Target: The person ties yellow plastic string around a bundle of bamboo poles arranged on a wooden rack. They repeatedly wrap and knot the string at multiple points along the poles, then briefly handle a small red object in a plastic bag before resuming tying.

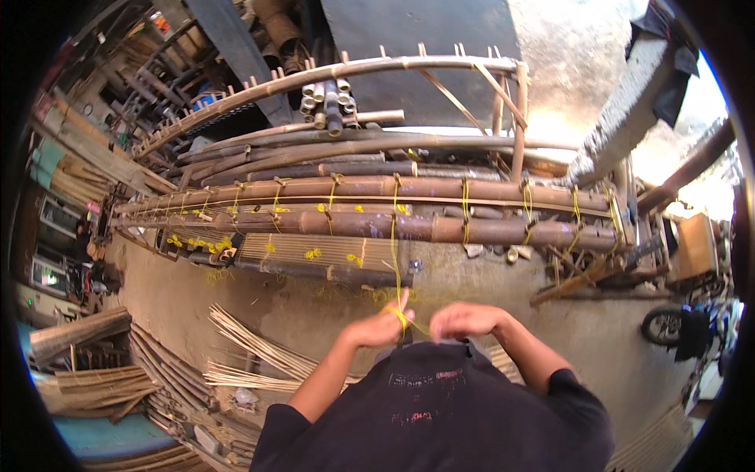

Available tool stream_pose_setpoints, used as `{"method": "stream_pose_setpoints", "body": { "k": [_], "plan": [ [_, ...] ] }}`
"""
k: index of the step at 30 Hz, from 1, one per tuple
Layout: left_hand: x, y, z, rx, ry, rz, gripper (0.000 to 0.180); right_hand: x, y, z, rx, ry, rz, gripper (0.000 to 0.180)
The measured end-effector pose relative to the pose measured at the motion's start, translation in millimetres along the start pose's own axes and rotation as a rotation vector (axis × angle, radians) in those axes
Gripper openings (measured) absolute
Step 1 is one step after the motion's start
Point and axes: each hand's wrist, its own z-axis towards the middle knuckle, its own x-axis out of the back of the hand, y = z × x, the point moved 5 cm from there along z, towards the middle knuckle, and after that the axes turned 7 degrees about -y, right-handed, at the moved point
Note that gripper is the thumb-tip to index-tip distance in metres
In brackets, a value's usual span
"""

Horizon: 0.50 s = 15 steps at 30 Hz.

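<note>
A yellow string (pixel 395 259) runs down toward me from the two long bamboo poles (pixel 350 223) of a rack. It reaches my left hand (pixel 379 327), where yellow loops lie around the fingers, which are closed with the thumb pointing up. My right hand (pixel 469 320) is close by on the right, fingers curled and slightly blurred, and a thin stretch of the same string leads to it from the left hand. Both hands are in front of my chest, apart from the poles. Beyond them hangs a slatted bamboo mat (pixel 303 250) with several yellow string bundles (pixel 313 254).
Behind the poles stands a bamboo rail with upright pegs (pixel 330 69), above stacked bamboo poles (pixel 314 149). Thin split sticks (pixel 263 346) lie on the floor at left, near bundled slats (pixel 98 381). A motorbike wheel (pixel 663 326) and a leaning concrete post (pixel 629 102) are at right.
</note>
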Motion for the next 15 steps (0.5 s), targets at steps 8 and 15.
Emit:
{"method": "stream_pose_setpoints", "body": {
  "k": [8,15],
  "plan": [
    [-13.1,-29.3,16.8,-0.066,-0.158,0.218,0.072,10.7,13.5,-1.7,0.142,0.302,0.043,0.026],
    [-26.1,28.4,-1.7,0.068,-0.371,-0.322,0.065,20.1,17.6,-13.0,0.031,0.482,0.207,0.025]
  ]
}}
